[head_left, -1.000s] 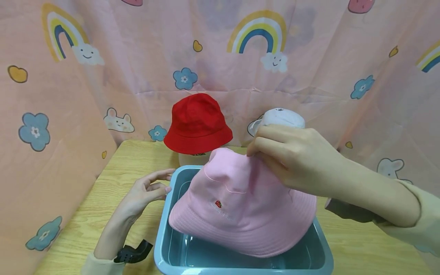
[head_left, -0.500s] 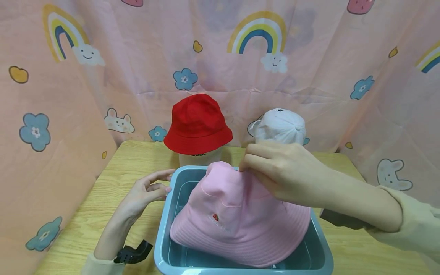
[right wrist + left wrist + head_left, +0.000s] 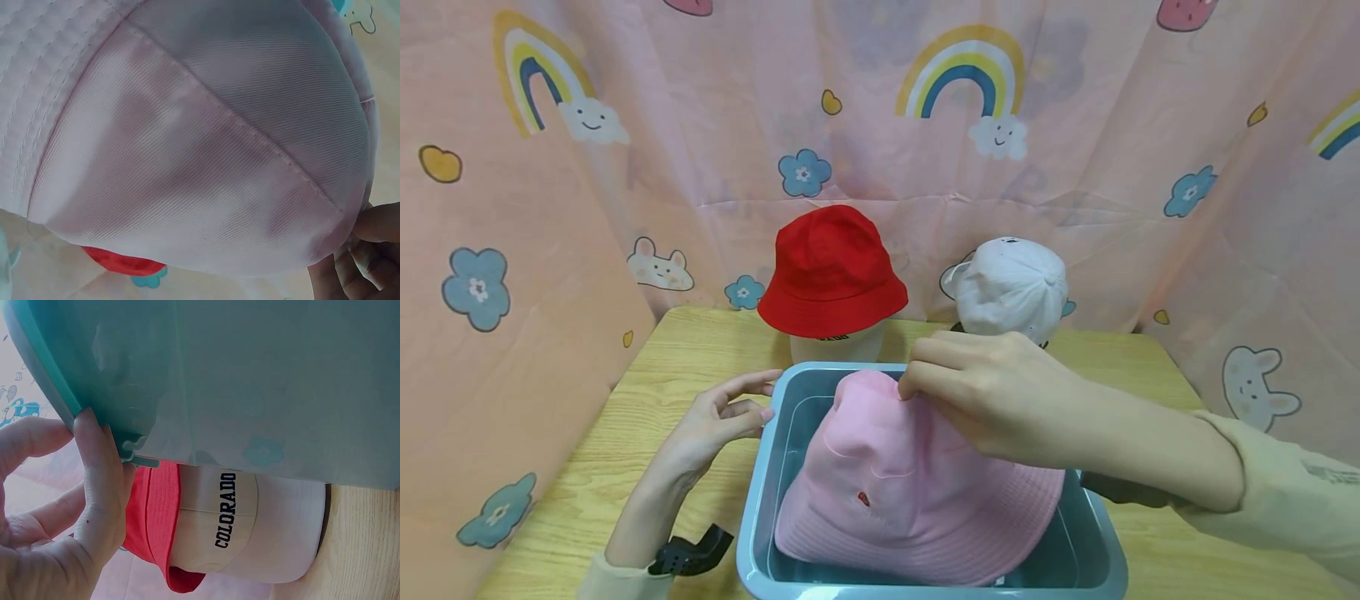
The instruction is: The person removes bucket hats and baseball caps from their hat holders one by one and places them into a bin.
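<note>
My right hand (image 3: 992, 396) pinches the crown of a pink bucket hat (image 3: 925, 508), fingers pointing down. The hat has a small red strawberry motif and its brim spreads inside a light blue plastic basin (image 3: 760, 508). In the right wrist view the pink hat (image 3: 206, 156) fills most of the picture, with the fingertips (image 3: 375, 225) at its crown. My left hand (image 3: 711, 421) holds the basin's left rim between thumb and fingers. The left wrist view shows these fingers (image 3: 97, 456) at the rim of the basin (image 3: 281, 381).
Behind the basin a red bucket hat (image 3: 835, 271) sits on top of a beige cap (image 3: 212, 525) lettered COLORADO. A white cap (image 3: 1011, 287) stands at the back right. All rest on a wooden table (image 3: 602, 442) before a patterned pink curtain (image 3: 715, 100).
My right hand has lowered the pink hat into the basin, moving down and slightly left, which uncovers more of the white cap. The left hand has stayed at the rim.
</note>
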Demonstrator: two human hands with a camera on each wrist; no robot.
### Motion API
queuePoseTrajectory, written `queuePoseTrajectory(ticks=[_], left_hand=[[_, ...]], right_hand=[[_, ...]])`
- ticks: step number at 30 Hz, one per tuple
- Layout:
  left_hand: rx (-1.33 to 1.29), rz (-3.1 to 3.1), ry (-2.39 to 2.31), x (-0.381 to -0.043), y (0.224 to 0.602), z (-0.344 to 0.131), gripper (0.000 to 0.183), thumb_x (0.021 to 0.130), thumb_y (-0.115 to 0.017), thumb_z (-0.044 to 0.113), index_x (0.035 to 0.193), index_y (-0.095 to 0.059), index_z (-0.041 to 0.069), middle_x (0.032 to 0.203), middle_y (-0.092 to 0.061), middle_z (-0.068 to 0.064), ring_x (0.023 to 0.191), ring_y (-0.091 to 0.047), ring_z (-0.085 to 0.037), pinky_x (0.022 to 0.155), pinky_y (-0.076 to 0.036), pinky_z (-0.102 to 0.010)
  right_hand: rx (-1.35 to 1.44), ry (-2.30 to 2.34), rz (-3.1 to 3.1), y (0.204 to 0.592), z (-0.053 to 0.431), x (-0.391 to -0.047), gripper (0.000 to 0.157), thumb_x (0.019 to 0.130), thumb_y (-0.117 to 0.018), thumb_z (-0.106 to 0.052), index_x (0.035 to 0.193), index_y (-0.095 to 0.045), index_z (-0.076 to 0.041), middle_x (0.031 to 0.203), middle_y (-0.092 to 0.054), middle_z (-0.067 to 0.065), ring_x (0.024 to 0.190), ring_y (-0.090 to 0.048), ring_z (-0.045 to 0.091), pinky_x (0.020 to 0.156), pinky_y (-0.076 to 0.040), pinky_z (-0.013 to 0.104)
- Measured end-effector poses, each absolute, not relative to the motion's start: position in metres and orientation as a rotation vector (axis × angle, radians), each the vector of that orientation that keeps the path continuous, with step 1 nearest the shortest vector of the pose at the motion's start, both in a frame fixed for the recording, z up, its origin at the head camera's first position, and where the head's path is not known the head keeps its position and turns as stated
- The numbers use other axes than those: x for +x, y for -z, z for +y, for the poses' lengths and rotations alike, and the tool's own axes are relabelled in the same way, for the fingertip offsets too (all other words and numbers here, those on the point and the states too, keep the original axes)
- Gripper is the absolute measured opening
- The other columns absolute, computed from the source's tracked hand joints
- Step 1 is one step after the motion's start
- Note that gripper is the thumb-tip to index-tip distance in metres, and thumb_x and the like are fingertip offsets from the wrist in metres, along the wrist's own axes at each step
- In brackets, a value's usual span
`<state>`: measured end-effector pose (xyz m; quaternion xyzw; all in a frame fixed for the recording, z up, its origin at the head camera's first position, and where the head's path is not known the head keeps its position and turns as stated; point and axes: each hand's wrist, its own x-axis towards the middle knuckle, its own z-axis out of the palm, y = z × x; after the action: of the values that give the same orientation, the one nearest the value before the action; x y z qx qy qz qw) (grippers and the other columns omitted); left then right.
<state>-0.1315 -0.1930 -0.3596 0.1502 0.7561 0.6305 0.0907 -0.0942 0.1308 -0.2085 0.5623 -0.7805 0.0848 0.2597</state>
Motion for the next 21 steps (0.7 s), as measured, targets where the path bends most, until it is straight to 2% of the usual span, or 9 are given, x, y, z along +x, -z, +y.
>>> queuePoseTrajectory(ticks=[6,14,21], left_hand=[[0.454,2.231,-1.876,-0.131,0.359,-0.193,0.052,0.092,-0.060,0.011,0.141,-0.044,0.002,0.125,-0.049,-0.020,0.084,-0.069,-0.012,0.081,-0.057,-0.032],[0.457,2.228,-1.877,-0.131,0.359,-0.193,0.052,0.092,-0.061,0.011,0.140,-0.044,0.002,0.126,-0.048,-0.020,0.083,-0.069,-0.012,0.081,-0.057,-0.031],[0.461,2.239,-1.873,-0.131,0.359,-0.193,0.052,0.092,-0.060,0.011,0.140,-0.044,0.002,0.125,-0.049,-0.018,0.084,-0.070,-0.013,0.081,-0.057,-0.032]], right_hand=[[1.553,-0.189,-2.138,0.217,0.125,-0.092,0.030,0.073,-0.064,0.009,0.089,-0.062,-0.016,0.082,-0.053,-0.006,0.074,-0.053,0.004,0.055,-0.045,0.014],[1.586,-0.177,-2.265,0.231,0.125,-0.092,0.028,0.076,-0.066,0.008,0.089,-0.064,-0.016,0.080,-0.052,-0.007,0.074,-0.052,0.003,0.052,-0.039,0.011],[1.609,-0.255,-2.320,0.244,0.130,-0.097,0.027,0.077,-0.066,0.008,0.089,-0.065,-0.016,0.079,-0.054,-0.006,0.070,-0.051,0.002,0.056,-0.041,0.009]])
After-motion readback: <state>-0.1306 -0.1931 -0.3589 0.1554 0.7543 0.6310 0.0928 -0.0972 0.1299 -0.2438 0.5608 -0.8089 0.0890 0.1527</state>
